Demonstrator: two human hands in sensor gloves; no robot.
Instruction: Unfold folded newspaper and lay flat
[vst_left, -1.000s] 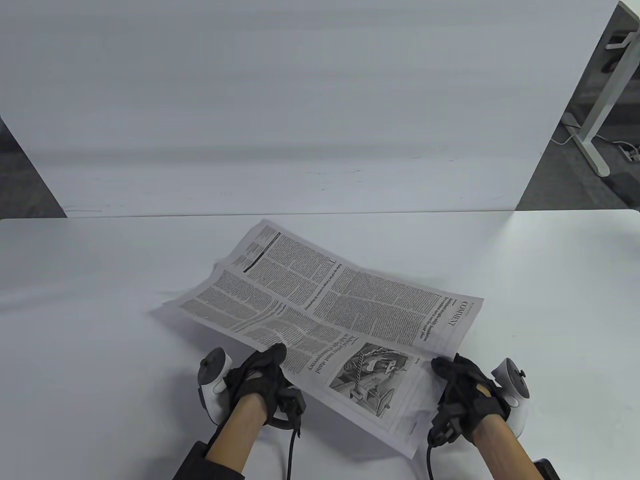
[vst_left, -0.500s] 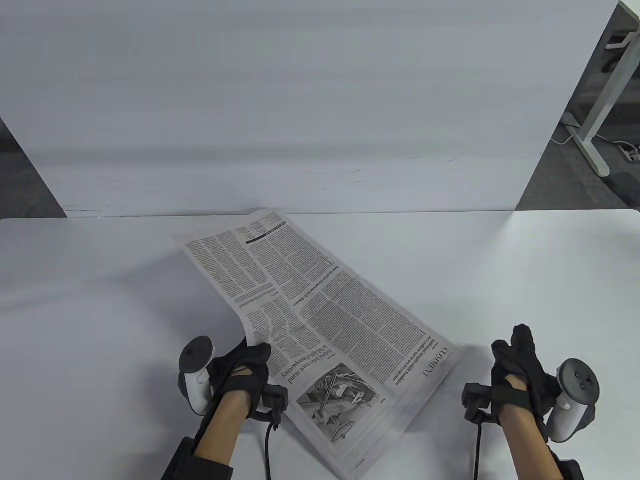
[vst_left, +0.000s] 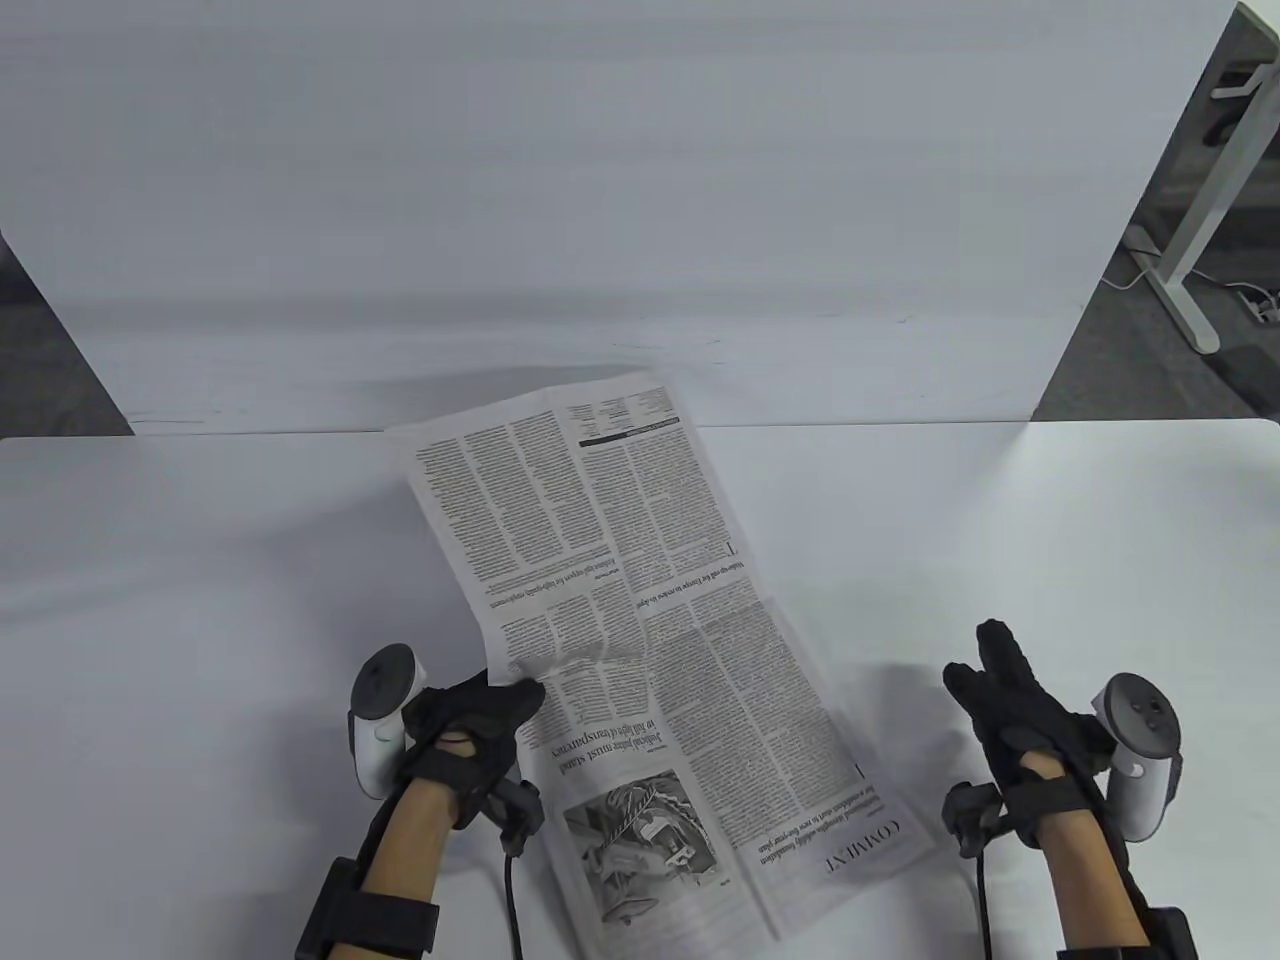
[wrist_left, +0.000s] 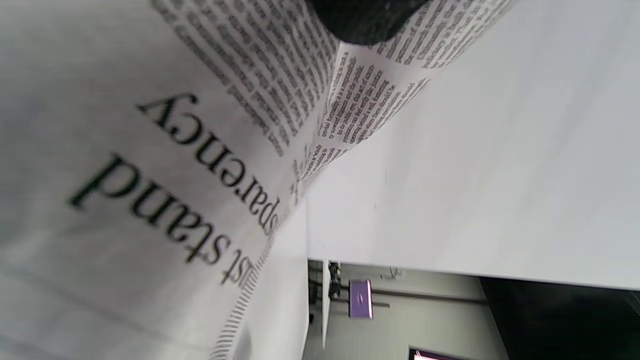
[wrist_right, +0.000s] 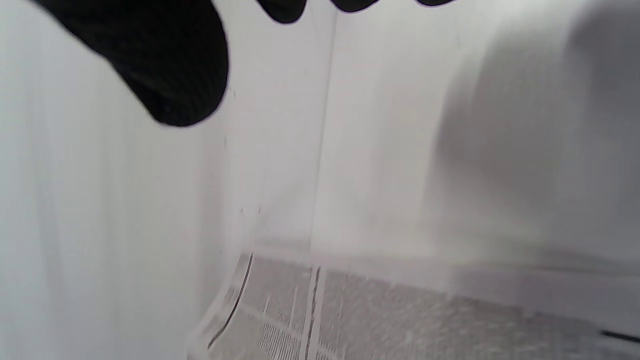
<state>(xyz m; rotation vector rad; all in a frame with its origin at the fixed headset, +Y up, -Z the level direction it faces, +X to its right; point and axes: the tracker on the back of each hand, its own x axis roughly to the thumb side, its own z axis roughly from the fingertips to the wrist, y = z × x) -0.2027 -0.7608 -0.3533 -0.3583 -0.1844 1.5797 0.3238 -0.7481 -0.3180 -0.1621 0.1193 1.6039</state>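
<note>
The newspaper (vst_left: 620, 620) is a single open sheet, printed side up, running from the back board down to the table's front edge, with its heading at the front right. My left hand (vst_left: 515, 690) pinches its left edge, and the paper creases and lifts there. The left wrist view shows the newspaper (wrist_left: 150, 150) close up under a fingertip (wrist_left: 365, 20). My right hand (vst_left: 985, 665) is open, with its fingers stretched, over the bare table to the right of the sheet and apart from it. The right wrist view shows its fingertips (wrist_right: 170, 75) and the newspaper (wrist_right: 375, 320) low in the frame.
The white table (vst_left: 200, 620) spans the view. A white board (vst_left: 600, 200) stands upright along its back edge, and the paper's far end reaches it. A desk leg (vst_left: 1190, 230) and cables stand on the floor at the far right.
My right hand let go of the paper's right corner and moved off to the right. My left hand kept its hold, and the sheet swung so that its heading end came to the front.
</note>
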